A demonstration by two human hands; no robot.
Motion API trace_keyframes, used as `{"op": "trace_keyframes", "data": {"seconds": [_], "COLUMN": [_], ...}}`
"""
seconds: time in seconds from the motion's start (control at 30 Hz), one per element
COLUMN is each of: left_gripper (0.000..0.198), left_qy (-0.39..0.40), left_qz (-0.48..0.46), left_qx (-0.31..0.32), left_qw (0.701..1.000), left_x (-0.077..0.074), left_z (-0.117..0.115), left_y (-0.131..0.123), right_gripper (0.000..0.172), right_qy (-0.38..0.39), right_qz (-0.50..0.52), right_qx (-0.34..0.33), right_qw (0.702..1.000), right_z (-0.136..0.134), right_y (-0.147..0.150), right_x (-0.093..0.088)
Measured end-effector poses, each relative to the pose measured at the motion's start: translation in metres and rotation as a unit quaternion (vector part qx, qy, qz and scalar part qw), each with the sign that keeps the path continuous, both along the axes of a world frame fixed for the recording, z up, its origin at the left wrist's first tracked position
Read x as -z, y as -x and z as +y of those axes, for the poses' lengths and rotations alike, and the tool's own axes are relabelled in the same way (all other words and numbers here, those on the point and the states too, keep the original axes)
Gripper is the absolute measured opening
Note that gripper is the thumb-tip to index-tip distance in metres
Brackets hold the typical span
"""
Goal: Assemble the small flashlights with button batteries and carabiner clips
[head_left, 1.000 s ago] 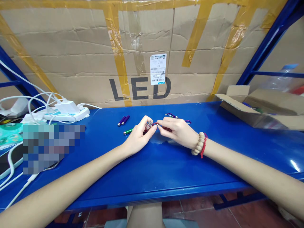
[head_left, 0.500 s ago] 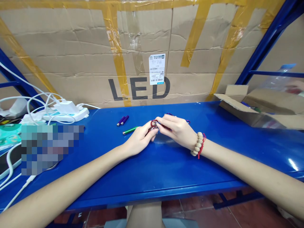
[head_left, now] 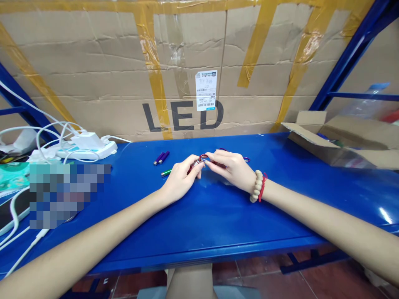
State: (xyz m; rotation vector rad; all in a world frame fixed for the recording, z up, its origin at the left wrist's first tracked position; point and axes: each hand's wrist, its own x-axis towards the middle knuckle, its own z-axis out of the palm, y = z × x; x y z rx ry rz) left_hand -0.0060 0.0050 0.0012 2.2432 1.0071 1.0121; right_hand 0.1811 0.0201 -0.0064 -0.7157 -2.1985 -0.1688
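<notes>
Slipping seemed the likeliest trouble. A small red cylinder [head_left: 197,163] with a silver end was held in the left hand [head_left: 180,178], its fingers closed round it above the blue table [head_left: 199,224]. A thin red loop [head_left: 204,156] at that end was pinched between the nearly closed fingertips of the right hand [head_left: 232,168]; whether the two parts were joined could not be told. With so little surface gripped, the loop could be sprung loose by a sideways pull — or the smooth cylinder twisted out of the fingers. If it were dropped, the green cylinder [head_left: 166,172] just beside the left hand might be knocked and set rolling towards the two purple cylinders [head_left: 164,157].

At the right, an open cardboard box [head_left: 314,140] was seen with its flaps raised; something blue [head_left: 324,136] was held inside, too blurred to be named. The large carton [head_left: 109,83] behind was sealed with tape, its contents hidden.
</notes>
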Motion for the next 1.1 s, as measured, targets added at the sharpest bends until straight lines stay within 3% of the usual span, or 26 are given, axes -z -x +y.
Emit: {"op": "trace_keyframes", "data": {"seconds": [0.2, 0.33, 0.5, 0.63, 0.9, 1.1], "left_gripper": [0.019, 0.019, 0.020, 0.027, 0.025, 0.025], "left_qy": [0.000, -0.016, -0.083, -0.083, -0.086, -0.088], "left_qz": [-0.029, -0.013, 0.110, 0.193, 0.117, 0.214], "left_qx": [-0.065, -0.110, -0.188, -0.240, -0.205, -0.222], "left_qw": [0.997, 0.994, 0.972, 0.948, 0.968, 0.947], "left_x": [0.003, 0.000, 0.000, 0.005, 0.001, 0.001], "left_z": [0.003, 0.004, 0.014, 0.028, 0.039, 0.028], "left_y": [0.002, 0.003, 0.015, 0.029, 0.038, 0.032], "right_gripper": [0.030, 0.029, 0.036, 0.033, 0.035, 0.035], "right_qy": [0.056, 0.131, 0.198, 0.209, 0.204, 0.206], "right_qz": [-0.010, 0.023, 0.008, -0.002, 0.021, 0.009], "right_qx": [-0.026, 0.024, 0.064, 0.086, 0.130, 0.141], "right_qw": [0.998, 0.991, 0.978, 0.974, 0.970, 0.968], "right_z": [0.006, 0.002, 0.000, 0.004, 0.004, 0.003], "right_y": [-0.005, -0.002, -0.001, -0.003, -0.006, -0.006], "right_x": [-0.002, -0.005, -0.007, -0.005, -0.006, -0.007]}}
